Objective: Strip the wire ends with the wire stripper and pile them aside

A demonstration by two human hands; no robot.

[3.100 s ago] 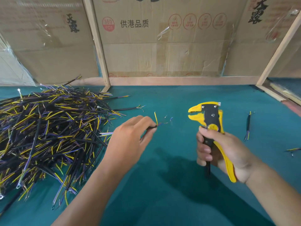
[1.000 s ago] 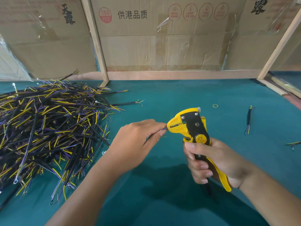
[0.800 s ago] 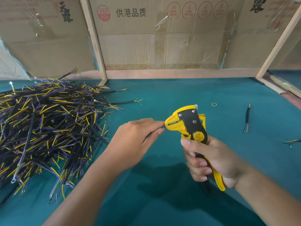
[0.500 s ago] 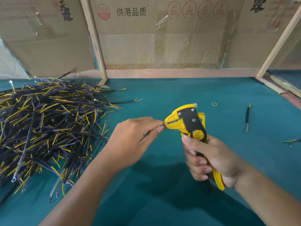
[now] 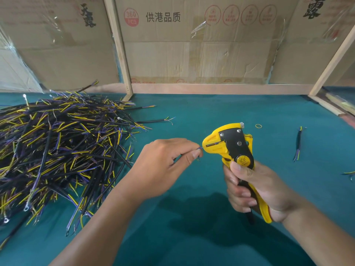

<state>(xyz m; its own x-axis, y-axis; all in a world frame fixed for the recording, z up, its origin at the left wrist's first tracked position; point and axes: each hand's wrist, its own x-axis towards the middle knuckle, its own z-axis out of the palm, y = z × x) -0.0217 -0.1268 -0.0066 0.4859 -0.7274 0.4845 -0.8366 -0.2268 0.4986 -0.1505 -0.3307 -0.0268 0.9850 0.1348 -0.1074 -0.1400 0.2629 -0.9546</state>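
Over the teal table (image 5: 192,112), the left hand (image 5: 165,166) pinches a thin wire (image 5: 199,148) between thumb and forefinger, its purple-tinted tip reaching the mouth of the yellow-and-black wire stripper (image 5: 230,148). Most of that wire is hidden behind the fingers, so its length cannot be told. The right hand (image 5: 257,189) grips the stripper by its handles — fingers curled round them, thumb pressed just below the round yellow dial — with the tool's head upright and its mouth facing left toward the wire.

To the left lies a big heap of wires (image 5: 57,150) (black sheaths with yellow and purple cores splayed at the ends), spread across the table up to the wooden post (image 5: 120,48). Well apart on the right a single short cable (image 5: 297,144) lies alone, and a small yellow ring (image 5: 258,126) rests just beyond the stripper. Cardboard panels (image 5: 192,50) with printed characters stand behind — framed by bare wooden strips.
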